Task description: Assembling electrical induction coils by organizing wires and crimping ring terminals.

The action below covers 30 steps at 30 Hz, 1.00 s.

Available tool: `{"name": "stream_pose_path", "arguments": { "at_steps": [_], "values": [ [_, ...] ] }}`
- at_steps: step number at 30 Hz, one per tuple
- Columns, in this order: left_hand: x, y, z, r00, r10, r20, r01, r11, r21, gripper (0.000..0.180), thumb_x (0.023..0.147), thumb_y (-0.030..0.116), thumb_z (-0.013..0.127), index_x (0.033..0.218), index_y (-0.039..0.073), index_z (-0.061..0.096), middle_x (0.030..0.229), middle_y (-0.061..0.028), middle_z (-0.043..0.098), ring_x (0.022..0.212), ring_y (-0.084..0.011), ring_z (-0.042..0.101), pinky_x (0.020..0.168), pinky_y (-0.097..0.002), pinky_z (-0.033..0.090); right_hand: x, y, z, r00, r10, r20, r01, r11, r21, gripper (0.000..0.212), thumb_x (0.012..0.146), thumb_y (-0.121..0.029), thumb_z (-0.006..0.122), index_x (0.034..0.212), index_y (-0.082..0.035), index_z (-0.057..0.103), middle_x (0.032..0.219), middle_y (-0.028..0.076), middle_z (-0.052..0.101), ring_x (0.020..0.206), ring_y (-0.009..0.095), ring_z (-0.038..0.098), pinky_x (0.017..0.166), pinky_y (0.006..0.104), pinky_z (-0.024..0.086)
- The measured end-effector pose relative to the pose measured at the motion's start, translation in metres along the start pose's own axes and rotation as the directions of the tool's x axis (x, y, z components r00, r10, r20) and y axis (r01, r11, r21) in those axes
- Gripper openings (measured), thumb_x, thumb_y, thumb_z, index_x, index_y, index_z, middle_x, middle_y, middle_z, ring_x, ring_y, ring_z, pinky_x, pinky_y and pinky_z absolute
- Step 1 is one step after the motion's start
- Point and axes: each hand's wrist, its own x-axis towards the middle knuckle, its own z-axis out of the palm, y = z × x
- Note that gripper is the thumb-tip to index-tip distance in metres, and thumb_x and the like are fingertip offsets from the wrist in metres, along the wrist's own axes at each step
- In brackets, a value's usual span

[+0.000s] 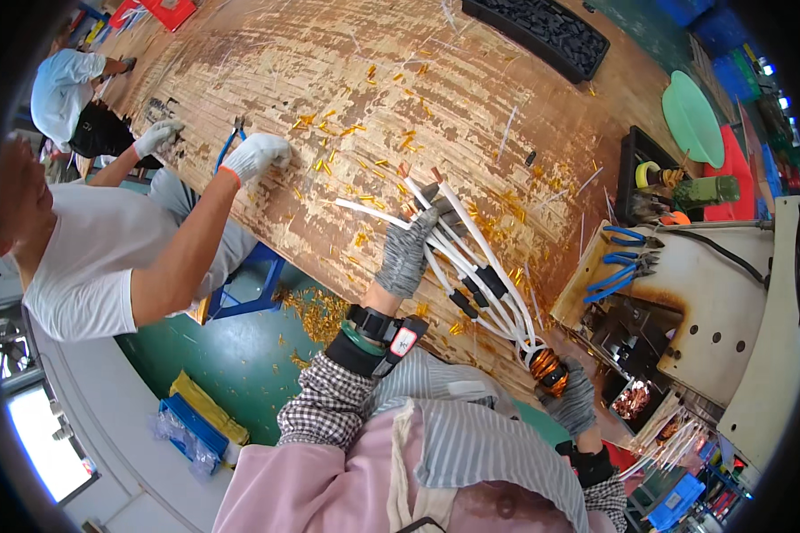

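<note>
Worn, patchy wooden tabletop (507,98) spans the workshop, golden scraps (409,140) strewn across it, and green floor (164,346) below. Far left, two co-workers, one in a pale shirt (55,102), the nearer in a white T-shirt (116,244), with two white gloves (258,155) over the wood, the nearer one just beside one blue-handled tool (227,147); whether its fingers grip anything, I can't tell. On to the middle: the wearer's left hand (409,253), grey-gloved, fingers curled closed around a bundle of white cables (480,235), too overlapped to count, their bared coppery tips fanned out beyond it. At least three black sleeves (491,282) along them! Follow the cables down to one copper-wound coil (549,371) at the table's near edge, and there's the right hand (569,397), fingers bent in against it, holding it. Further right, blue-handled pliers (627,258) lie on a pale machine (716,306), with one green bowl (692,118) above.
</note>
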Motion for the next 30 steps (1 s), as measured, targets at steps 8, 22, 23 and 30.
{"name": "stream_pose_path", "arguments": {
  "at_steps": [8, 22, 23, 30],
  "values": [
    [-0.011, -0.02, -0.032, 0.966, 0.105, -0.235, 0.009, 0.898, 0.439, 0.016, 0.086, 0.014, 0.062, 0.092, 0.0, 0.065, 0.077, -0.006, 0.065, 0.065, -0.0103, 0.06, 0.056, -0.0228, 0.05, 0.001, 0.001, -0.01, 0.986, 0.052, 0.16, -0.061, 0.997, 0.054, 0.054, 0.057, -0.021, 0.078, 0.101, -0.005, 0.052, 0.089, 0.014, 0.059, 0.082, 0.032, 0.059, 0.073, 0.0375, 0.049],
    [-0.038, -0.006, -0.049, 0.974, -0.158, -0.163, 0.186, 0.967, 0.176, 0.034, 0.088, 0.022, 0.056, 0.108, -0.006, 0.056, 0.1, -0.0137, 0.064, 0.086, -0.021, 0.064, 0.078, -0.0349, 0.055, 0.0, 0.034, 0.012, 0.966, 0.131, 0.224, -0.159, 0.981, 0.113, 0.057, 0.056, -0.012, 0.082, 0.103, -0.006, 0.05, 0.093, 0.009, 0.057, 0.083, 0.02, 0.056, 0.075, 0.0319, 0.047],
    [-0.039, -0.008, -0.055, 0.951, -0.172, -0.256, 0.232, 0.946, 0.225, 0.033, 0.087, 0.021, 0.058, 0.106, -0.006, 0.056, 0.098, -0.0135, 0.063, 0.085, -0.0216, 0.064, 0.077, -0.0352, 0.056, 0.003, 0.032, 0.013, 0.963, 0.128, 0.236, -0.159, 0.98, 0.117, 0.057, 0.056, -0.012, 0.082, 0.103, -0.006, 0.05, 0.093, 0.009, 0.057, 0.083, 0.02, 0.056, 0.075, 0.0318, 0.047],
    [-0.047, 0.011, -0.073, 0.946, -0.192, -0.259, 0.289, 0.864, 0.413, 0.03, 0.085, 0.021, 0.061, 0.103, -0.003, 0.058, 0.091, -0.0089, 0.062, 0.078, -0.016, 0.061, 0.066, -0.0272, 0.055, 0.009, 0.021, 0.006, 0.941, 0.165, 0.295, -0.206, 0.972, 0.115, 0.059, 0.056, -0.012, 0.082, 0.104, -0.005, 0.049, 0.094, 0.01, 0.058, 0.083, 0.02, 0.056, 0.075, 0.0315, 0.047]
  ]
}}
